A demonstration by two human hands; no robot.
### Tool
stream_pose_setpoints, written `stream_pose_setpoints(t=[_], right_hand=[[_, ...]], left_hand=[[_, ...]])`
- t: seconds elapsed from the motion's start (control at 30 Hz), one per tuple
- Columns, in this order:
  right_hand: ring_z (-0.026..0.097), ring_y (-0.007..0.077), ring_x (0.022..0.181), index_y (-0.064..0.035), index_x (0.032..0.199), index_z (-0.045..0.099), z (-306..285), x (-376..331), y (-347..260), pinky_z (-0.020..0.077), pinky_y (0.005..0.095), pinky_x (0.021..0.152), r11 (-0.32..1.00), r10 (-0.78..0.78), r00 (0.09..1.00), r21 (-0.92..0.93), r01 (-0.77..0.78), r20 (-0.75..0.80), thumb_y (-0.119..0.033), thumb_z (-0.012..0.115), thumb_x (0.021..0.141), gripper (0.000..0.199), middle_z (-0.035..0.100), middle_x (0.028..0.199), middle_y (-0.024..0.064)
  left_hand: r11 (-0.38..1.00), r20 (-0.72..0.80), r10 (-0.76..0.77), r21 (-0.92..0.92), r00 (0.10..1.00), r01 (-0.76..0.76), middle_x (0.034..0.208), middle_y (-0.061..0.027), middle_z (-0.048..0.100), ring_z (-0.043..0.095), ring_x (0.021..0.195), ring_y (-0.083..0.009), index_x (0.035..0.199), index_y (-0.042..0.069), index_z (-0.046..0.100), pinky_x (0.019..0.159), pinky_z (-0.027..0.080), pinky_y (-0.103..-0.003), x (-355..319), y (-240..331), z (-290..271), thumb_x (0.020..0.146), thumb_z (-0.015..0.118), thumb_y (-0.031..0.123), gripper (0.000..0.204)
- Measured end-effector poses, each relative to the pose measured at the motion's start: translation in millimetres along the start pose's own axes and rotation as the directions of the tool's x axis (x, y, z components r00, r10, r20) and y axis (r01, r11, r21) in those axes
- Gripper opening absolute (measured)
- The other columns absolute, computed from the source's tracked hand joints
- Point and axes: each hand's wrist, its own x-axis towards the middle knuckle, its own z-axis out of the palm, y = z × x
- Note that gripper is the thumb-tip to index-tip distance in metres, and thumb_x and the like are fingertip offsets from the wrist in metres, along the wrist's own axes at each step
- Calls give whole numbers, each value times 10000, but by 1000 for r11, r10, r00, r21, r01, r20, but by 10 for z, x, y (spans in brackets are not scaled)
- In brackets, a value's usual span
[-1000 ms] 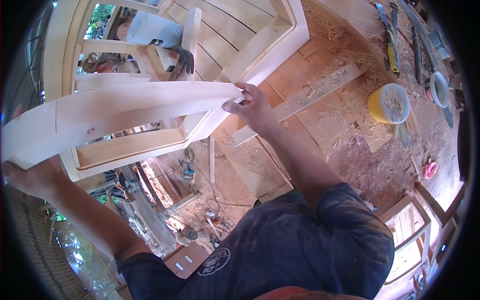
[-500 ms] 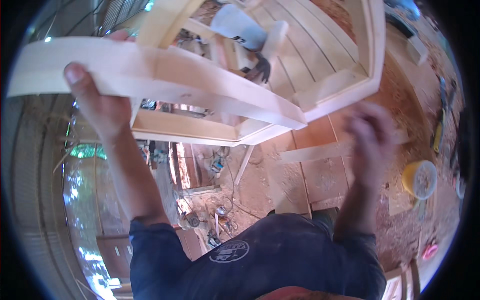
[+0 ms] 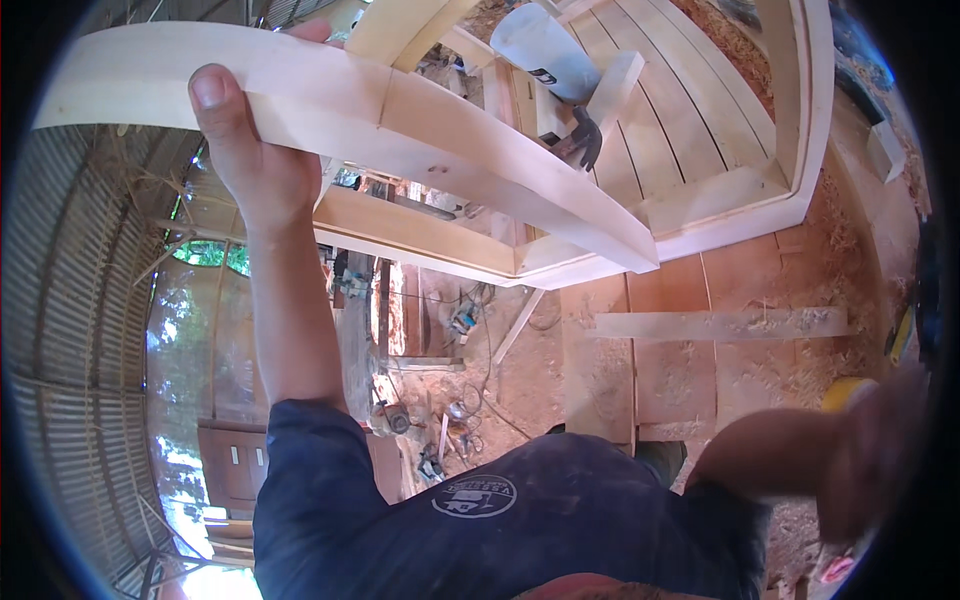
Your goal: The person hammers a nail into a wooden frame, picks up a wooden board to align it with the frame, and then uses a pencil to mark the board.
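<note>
My left hand (image 3: 265, 165) is wrapped round a long pale wooden board (image 3: 430, 145), thumb on the near face and fingertips over its top edge. The board slants from the upper left down to the corner of a pale wooden frame (image 3: 740, 220), where its near end lies. Away to the lower right, my right hand (image 3: 880, 450) is smeared by motion, so its fingers cannot be read. Inside the frame, a dark claw hammer (image 3: 586, 138) rests beside a short wooden block (image 3: 615, 90); its handle is mostly hidden.
Behind the hammer is a pale blue bucket-like container (image 3: 545, 50) on slatted boards. A loose wood strip (image 3: 720, 323) lies across dusty planks below the frame. Part of a yellow tub (image 3: 845, 392) shows beside my right hand. Power tools (image 3: 465, 318) and cords lie on the ground.
My right hand has swung from near the frame out to the lower right, by the yellow tub. My left hand keeps its hold on the board. The whole view has shifted.
</note>
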Motion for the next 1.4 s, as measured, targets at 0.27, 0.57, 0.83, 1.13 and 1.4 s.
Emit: stream_pose_setpoints(t=[0.27, 0.57, 0.83, 1.13, 1.4], right_hand=[[701, 182, 806, 48, 1102, 682, 2310, 256, 1173, 562, 299, 728, 367, 643, 722, 725, -583, 256, -146, 582, 1053, 224, 736, 962, 139], [648, 82, 733, -14, 908, 699, 2705, 305, 1242, 516, 258, 646, 334, 708, 652, 685, -648, 271, -208, 704, 941, 197, 709, 800, 26], [631, 72, 714, -16, 893, 707, 2745, 298, 1233, 511, 265, 632, 377, 714, 653, 647, -662, 252, -241, 706, 935, 229, 692, 772, 19], [625, 69, 700, -21, 906, 719, 2736, 282, 1272, 509, 265, 625, 456, 679, 699, 616, -643, 226, -263, 714, 936, 244, 689, 763, 16], [621, 66, 698, -22, 900, 714, 2748, 270, 1270, 505, 263, 619, 438, 687, 690, 628, -643, 228, -274, 722, 937, 254, 688, 766, 15]], left_hand=[[997, -114, 14, 72, 993, -6, 1111, -229, 706, 710, 986, -270, 1285, 19, 537, 856, 586, -404, -72, -125, -26, 944, 430, 817, 874], [999, -87, 19, 30, 996, -16, 1093, -238, 705, 714, 966, -274, 1274, -9, 533, 830, 591, -396, -49, -83, -27, 944, 414, 823, 903], [995, -143, 27, 97, 989, -13, 1069, -234, 706, 713, 940, -272, 1275, -39, 521, 817, 591, -400, -62, -60, 31, 924, 420, 846, 957], [998, -132, 50, 51, 990, -43, 1073, -247, 702, 717, 943, -289, 1289, -16, 498, 830, 596, -416, -38, -87, 9, 933, 448, 814, 905], [999, -171, 41, 38, 984, -36, 1076, -248, 706, 718, 956, -290, 1289, -17, 510, 847, 594, -422, -48, -87, 33, 941, 448, 802, 892]])
